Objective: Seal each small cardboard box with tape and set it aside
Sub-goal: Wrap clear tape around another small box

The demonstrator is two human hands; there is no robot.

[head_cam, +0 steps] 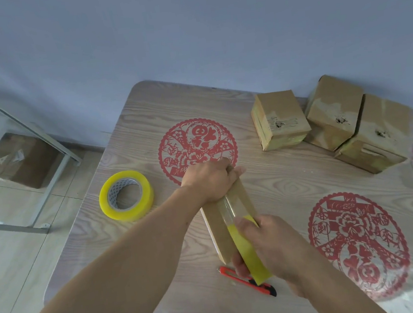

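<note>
Small cardboard box (227,226) sits mid-table, long plain brown carton, matte kraft, lying with its long axis running away from the person. Strip of tape (245,247) runs lengthwise along its top: glossy, nearly clear where it lies on the cardboard at the far end, yellow-tinted toward the near end, where it hangs off past the box edge.

Left hand (209,181) is curled over the far end of the box, fingers wrapped down over the edge, clamped on it. Right hand (268,244) grips the near end: thumb on the left side of the tape strip, fingers over the top and right side, pressing on the tape.

Utility knife (247,280), red plastic body with black end, lies flat on the table just beside the near end of the box, partly under the overhanging tape. Can't tell if the blade is out.

Tape roll (126,195), thick yellow translucent ring with a patterned white core, lies flat to the left of the box, well apart from it.

Three more boxes (329,120) are grouped at the far right by the wall, touching or nearly touching, same brown cardboard, yellowish tape on their ends, torn scuffed patches on the faces.

Table (145,122) is pale wood-grain laminate with rounded corners, red paper-cut roundels (196,147) under a shiny film.
</note>
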